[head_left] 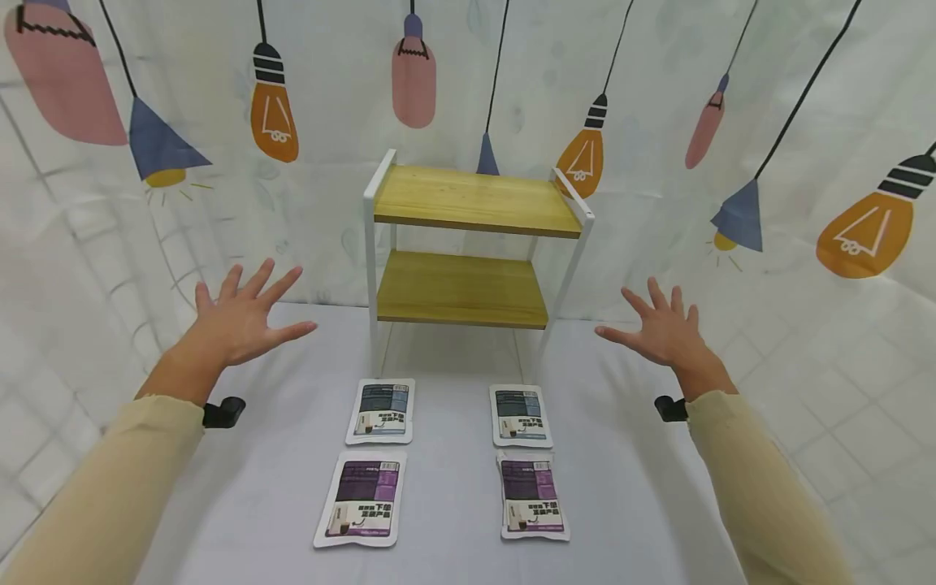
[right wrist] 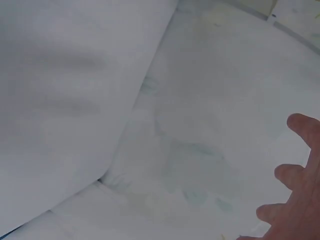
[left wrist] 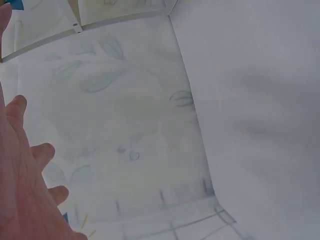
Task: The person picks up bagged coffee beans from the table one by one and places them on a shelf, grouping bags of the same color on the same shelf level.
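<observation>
Before white-framed 2-tier yellow-wood shelf [head_left: 468, 199]: 4 rectangular white blue/purple-labelled pouches [head_left: 381, 412] face up, probably for legibility; left hand [head_left: 237, 321], right hand [head_left: 664, 331] spread, empty.

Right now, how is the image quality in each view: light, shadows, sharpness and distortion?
Head: bright, with soft shadows on the white tabletop, and the pink printed lamp at upper left looks stretched; left wrist: dimmer and greyish, left hand cut by the frame edge; right wrist: also dull, backdrop pattern hazy, right hand clearer.
</observation>
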`<state>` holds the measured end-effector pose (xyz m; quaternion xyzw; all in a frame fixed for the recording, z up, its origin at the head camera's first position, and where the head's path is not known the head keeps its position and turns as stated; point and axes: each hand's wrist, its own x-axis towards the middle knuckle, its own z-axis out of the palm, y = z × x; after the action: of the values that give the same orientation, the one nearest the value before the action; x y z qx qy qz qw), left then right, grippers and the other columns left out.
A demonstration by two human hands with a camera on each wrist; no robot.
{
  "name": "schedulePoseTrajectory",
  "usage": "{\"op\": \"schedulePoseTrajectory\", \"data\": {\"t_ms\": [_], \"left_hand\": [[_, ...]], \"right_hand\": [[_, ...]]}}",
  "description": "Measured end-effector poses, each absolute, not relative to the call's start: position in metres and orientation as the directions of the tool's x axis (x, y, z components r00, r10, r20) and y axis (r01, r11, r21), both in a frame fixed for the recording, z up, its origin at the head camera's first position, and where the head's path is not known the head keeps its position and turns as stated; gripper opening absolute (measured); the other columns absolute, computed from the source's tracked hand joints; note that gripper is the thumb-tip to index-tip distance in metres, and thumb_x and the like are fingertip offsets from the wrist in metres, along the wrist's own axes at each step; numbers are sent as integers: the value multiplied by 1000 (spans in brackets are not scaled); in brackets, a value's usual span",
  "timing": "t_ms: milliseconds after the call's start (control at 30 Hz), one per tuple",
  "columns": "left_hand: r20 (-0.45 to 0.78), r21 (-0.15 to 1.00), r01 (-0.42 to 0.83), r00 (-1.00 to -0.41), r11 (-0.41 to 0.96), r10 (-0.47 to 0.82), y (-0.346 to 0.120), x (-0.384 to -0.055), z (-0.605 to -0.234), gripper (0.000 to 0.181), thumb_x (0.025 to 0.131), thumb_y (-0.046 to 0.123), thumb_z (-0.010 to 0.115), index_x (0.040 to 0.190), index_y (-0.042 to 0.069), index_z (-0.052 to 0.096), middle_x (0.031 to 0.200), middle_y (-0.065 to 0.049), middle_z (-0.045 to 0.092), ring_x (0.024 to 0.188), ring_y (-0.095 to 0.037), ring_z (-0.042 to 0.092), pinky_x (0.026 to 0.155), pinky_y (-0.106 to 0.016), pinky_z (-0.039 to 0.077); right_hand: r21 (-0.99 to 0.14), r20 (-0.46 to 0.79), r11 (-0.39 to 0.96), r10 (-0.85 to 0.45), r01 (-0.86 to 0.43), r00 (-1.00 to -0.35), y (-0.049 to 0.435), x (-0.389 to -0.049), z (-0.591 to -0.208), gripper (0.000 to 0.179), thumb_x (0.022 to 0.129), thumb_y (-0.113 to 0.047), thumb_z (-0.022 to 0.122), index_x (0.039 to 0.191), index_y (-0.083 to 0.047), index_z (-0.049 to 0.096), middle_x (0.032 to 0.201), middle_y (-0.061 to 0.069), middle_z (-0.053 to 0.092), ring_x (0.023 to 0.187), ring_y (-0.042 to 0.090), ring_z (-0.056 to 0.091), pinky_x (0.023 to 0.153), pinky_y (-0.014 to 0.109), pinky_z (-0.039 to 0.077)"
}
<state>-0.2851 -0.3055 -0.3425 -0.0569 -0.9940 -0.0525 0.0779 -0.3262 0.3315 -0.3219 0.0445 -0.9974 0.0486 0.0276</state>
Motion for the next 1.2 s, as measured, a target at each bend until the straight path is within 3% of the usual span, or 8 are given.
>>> {"op": "schedulePoseTrajectory", "data": {"t_ms": [700,867,1200], "left_hand": [[205,73,168,-967,983,150,-288,-269,-362,102,87,83,48,165,36,2,172,-19,-2,151,-60,0,108,-87,-6],[217,80,176,-964,981,155,-283,-264,-367,102,86,83,49,165,37,4,173,-17,0,152,-59,0,109,-86,-10],[259,89,220,-947,971,191,-268,-251,-373,100,87,80,52,165,36,8,173,-16,4,153,-57,3,111,-86,-1]], "right_hand": [[-88,145,984,-140,-153,-980,317,-308,-355,107,83,-85,52,164,-23,22,170,27,2,151,63,-1,114,83,6],[-91,159,980,-163,-178,-974,311,-301,-363,105,84,-82,55,164,-21,25,170,27,5,151,63,1,115,82,8],[-154,210,958,-207,-242,-956,297,-286,-383,99,85,-75,61,160,-17,34,170,26,11,151,62,6,115,82,10]]}}
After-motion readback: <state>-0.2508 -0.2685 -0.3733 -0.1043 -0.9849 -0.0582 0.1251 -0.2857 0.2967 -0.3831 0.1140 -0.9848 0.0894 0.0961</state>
